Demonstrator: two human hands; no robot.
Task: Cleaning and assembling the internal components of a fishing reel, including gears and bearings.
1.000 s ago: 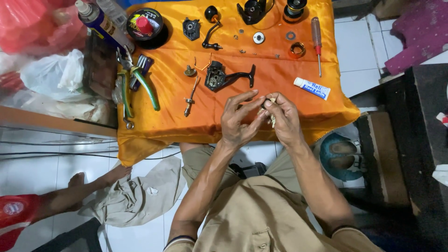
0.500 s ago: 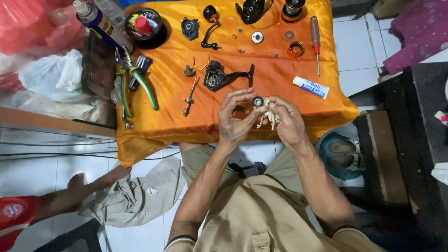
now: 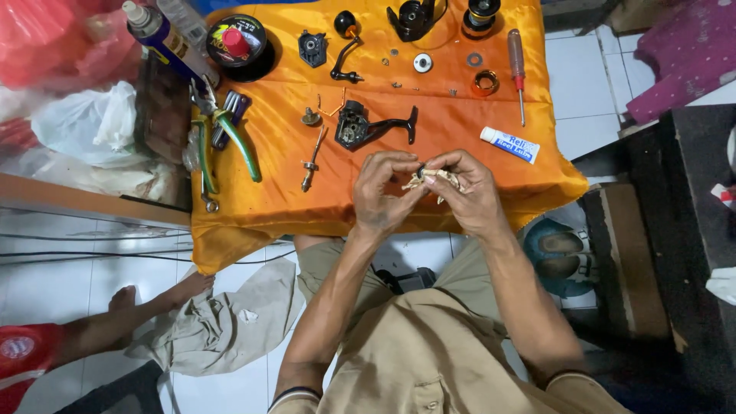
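Observation:
Over the near edge of an orange cloth, my left hand and my right hand meet around a small round dark part wrapped in a crumpled pale tissue. Both hands pinch it between fingertips. Just beyond the hands lies a black reel body with crank arm, and a thin metal shaft lies to the left. A small white tube rests to the right of my right hand.
Green-handled pliers, a spray can, a line spool with red cap, a red-handled screwdriver and several small rings and black reel parts lie on the cloth. A person's bare leg and a rag are on the floor at left.
My hands have closed tighter together around the small part and tissue, and the round dark part that showed between the fingers is now mostly covered.

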